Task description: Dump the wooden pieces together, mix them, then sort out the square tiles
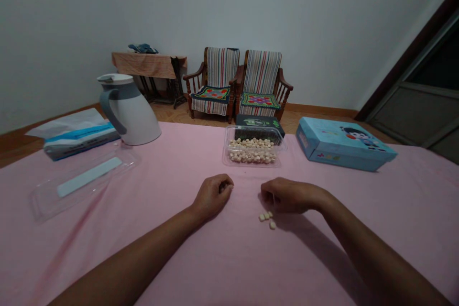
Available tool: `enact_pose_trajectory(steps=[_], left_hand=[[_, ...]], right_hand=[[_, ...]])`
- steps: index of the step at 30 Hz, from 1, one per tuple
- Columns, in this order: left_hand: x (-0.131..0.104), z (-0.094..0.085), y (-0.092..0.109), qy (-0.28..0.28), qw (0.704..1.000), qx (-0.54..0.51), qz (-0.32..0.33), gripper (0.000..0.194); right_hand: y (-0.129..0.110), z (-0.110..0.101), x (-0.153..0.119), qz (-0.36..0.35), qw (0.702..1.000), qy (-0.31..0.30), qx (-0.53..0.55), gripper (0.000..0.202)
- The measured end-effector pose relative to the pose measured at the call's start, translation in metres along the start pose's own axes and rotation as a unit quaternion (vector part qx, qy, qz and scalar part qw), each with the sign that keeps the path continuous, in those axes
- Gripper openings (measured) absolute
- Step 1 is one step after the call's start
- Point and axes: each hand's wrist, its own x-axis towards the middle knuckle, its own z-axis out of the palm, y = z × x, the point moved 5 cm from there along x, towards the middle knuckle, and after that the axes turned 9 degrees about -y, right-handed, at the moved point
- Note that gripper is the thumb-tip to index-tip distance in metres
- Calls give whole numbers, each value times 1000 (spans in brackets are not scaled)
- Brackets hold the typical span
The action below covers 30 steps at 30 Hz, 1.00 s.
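Observation:
My left hand (pixel 214 194) rests on the pink cloth, its fingers curled into a loose fist with nothing visible in it. To its right, my right hand (pixel 289 195) is bent down at the cloth with its fingers pressed together. Its fingertips are hidden, so I cannot see what they hold, if anything. Just below those fingers lie several small pale blocky pieces (pixel 266 216), most in a short row and one piece (pixel 272 224) apart. Beyond both hands stands a clear plastic box (pixel 229 158), with many similar pale pieces (pixel 253 150) inside.
At the left are a white and grey jug (pixel 138 114), a tissue pack (pixel 82 136) and a clear plastic lid (pixel 46 201). A blue box (pixel 344 143) stands at the right. Behind the plastic box sits a dark box (pixel 260 123). Two chairs (pixel 261 74) stand past the table (pixel 215 267).

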Motion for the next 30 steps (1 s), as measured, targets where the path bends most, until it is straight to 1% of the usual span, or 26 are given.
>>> enact_pose_trajectory(steps=[1,2,6,8,10,11,13,15,16,17,19,20,21,22,23,24,26,27,29,30], left_hand=[[0,0,0,-1,1000,0,0,13],[0,0,0,-1,1000,0,1,14],[0,0,0,-2,1000,-1,7,14],[0,0,0,-2,1000,-1,5,14],[0,0,1,-2,1000,-1,4,14],[0,0,1,-1,1000,-1,4,14],[0,-1,2,0,1000,-4,6,15],[0,-1,2,0,1000,-6,7,15],[0,-1,2,0,1000,-6,6,15],[0,-1,1,1,1000,-7,6,15],[0,-1,1,2,1000,-9,6,15],[0,-1,0,2,1000,-11,7,15],[0,-1,0,3,1000,-13,8,15],[0,0,0,3,1000,-13,7,14],[0,0,0,4,1000,-13,6,14],[0,0,0,3,1000,-12,5,14],[0,0,0,2,1000,-10,4,14],[0,1,0,1,1000,-9,5,14],[0,1,1,2,1000,-9,6,14],[0,0,1,2,1000,-9,6,13]], right_hand=[[0,8,-1,7,1000,-18,-4,16],[1,13,-1,11,1000,-23,-7,18],[4,25,2,-6,1000,13,-9,20],[6,26,3,-15,1000,13,-6,17],[7,23,3,-11,1000,4,-6,15],[8,18,3,-6,1000,7,-9,14],[9,0,2,5,999,35,-16,13],[11,-25,4,12,995,98,-7,12],[13,-40,4,17,989,149,9,11],[16,-54,4,25,976,212,31,11],[21,-78,1,38,933,347,84,12],[22,-84,-2,39,911,395,110,13],[23,-86,-3,34,899,417,129,14],[21,-84,-3,25,901,410,137,12],[18,-80,-2,17,915,381,134,10],[14,-72,-1,8,934,336,122,8],[5,-50,0,-9,972,223,77,9],[1,-38,-1,-14,984,167,54,11],[-5,-15,-3,-18,996,84,19,14],[-7,-6,-3,-16,998,57,9,15]])
